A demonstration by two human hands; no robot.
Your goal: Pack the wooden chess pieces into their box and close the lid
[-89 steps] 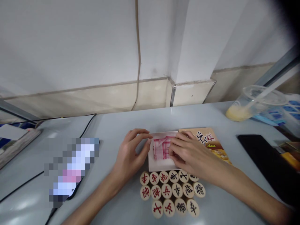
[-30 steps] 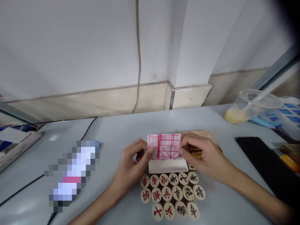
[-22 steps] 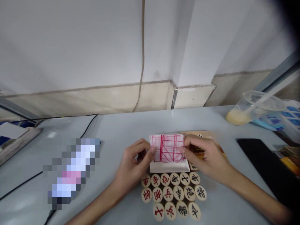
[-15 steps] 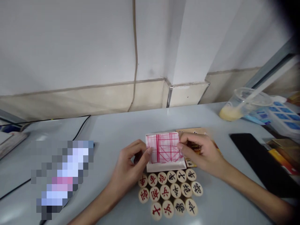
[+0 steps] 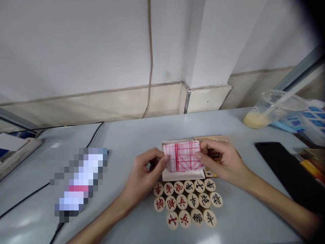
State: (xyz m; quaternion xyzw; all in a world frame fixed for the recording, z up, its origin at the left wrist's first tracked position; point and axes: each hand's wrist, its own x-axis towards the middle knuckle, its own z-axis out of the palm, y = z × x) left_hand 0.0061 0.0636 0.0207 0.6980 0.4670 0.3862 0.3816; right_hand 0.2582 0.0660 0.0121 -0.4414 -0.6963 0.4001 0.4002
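Note:
My left hand (image 5: pixel 149 169) pinches the left edge of a folded paper chessboard sheet (image 5: pixel 186 156), white with red lines, between thumb and fingers. At its right edge, my right hand (image 5: pixel 223 162) is closed on the same sheet. The sheet is slightly tilted over an open white box (image 5: pixel 182 175), hiding most of the box's inside. Directly in front stand rows of round Chinese chess pieces (image 5: pixel 192 200), with red characters on the left and black ones on the right. Partly behind my right hand lies a brown printed box lid (image 5: pixel 223 139).
A pixelated lit screen (image 5: pixel 81 183) with a black cable (image 5: pixel 95 135) lies at left. Toward the right are a black flat object (image 5: pixel 276 166), a clear plastic cup (image 5: pixel 261 113) with yellow contents and a straw, and blue-white packaging (image 5: pixel 312 118). A wall borders the table's (image 5: pixel 132 132) back.
The view has shifted, so things sit slightly farther right and higher. The sheet is now a little more tilted, and more of the box's rim shows at its upper left.

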